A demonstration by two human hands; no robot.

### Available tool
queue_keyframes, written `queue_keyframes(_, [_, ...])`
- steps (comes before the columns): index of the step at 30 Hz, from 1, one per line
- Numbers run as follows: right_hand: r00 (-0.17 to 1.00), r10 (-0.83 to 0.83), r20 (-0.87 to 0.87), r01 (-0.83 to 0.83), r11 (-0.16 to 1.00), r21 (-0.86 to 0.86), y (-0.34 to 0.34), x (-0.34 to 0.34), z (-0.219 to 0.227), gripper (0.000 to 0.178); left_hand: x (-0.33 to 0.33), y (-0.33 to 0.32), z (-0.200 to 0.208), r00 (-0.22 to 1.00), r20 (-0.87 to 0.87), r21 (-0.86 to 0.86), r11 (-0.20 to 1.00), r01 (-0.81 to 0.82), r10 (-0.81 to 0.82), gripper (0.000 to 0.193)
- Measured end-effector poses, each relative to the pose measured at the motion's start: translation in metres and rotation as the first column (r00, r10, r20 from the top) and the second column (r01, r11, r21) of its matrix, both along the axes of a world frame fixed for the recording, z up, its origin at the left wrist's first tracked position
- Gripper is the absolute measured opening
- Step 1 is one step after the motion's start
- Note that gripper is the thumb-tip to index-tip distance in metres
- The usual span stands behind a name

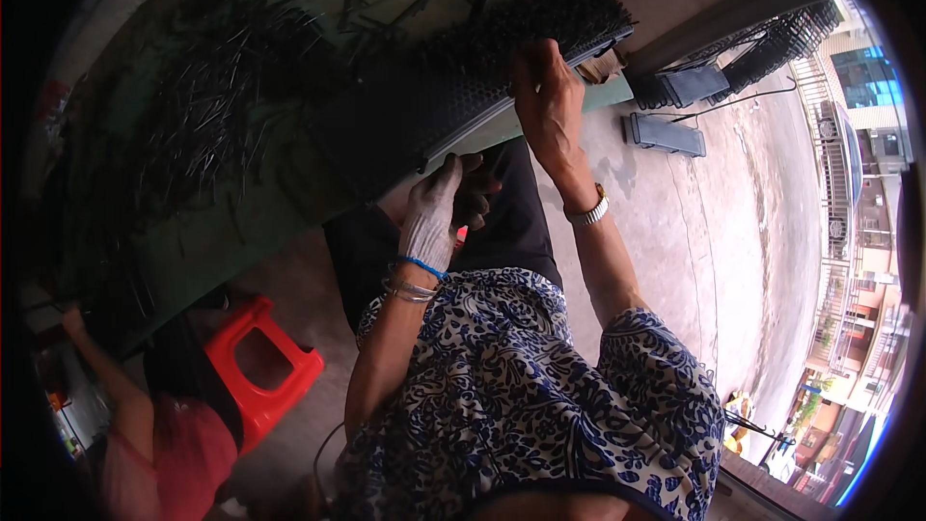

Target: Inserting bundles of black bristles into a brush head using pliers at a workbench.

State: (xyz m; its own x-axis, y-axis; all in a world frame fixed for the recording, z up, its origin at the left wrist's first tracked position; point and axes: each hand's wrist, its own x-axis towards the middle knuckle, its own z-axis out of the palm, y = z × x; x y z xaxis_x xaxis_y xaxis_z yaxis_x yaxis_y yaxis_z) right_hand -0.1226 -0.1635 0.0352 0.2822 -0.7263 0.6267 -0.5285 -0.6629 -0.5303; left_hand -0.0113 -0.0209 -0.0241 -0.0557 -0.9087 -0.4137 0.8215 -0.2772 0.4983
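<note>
A black perforated panel (pixel 415 116) lies tilted at the edge of the green table, its pale front rim slanting up to the right. Dark bristle-like pieces (pixel 540 24) stand densely over its far right part. My right hand (pixel 550 101), bare with a watch at the wrist, is closed at the panel's right front edge; whatever its fingertips pinch is hidden. Below the front rim, my left hand (pixel 439 203) wears a whitish glove with dark fingers. Its fingers curl in, and what they hold cannot be made out.
Loose thin black strips (pixel 231 77) lie heaped across the green table (pixel 212 260). A red stool (pixel 299 376) stands at lower left, beside another person in a red top (pixel 193 453). Grey rectangular pieces with wire frames (pixel 666 135) lie on the concrete floor at right.
</note>
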Motion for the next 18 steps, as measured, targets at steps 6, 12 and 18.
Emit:
queue_keyframes(6, [0.999, -0.027, -0.046, 0.02, 0.991, -0.132, -0.021, 0.013, -0.022, 0.007, 0.008, 0.018, 0.018, 0.994, 0.106, 0.136, 0.99, -0.039, 0.024, 0.037])
queue_keyframes(12, [0.999, 0.004, -0.043, -0.007, 0.998, -0.069, -0.018, 0.016, -0.01, 0.007, 0.02, 0.035, 0.018, 0.982, 0.188, 0.159, 0.986, -0.048, 0.018, 0.042])
queue_keyframes(18, [0.999, 0.006, -0.043, -0.008, 0.999, -0.038, -0.017, 0.016, -0.005, 0.007, 0.026, 0.047, 0.012, 0.984, 0.138, 0.137, 0.981, -0.134, 0.115, 0.043])
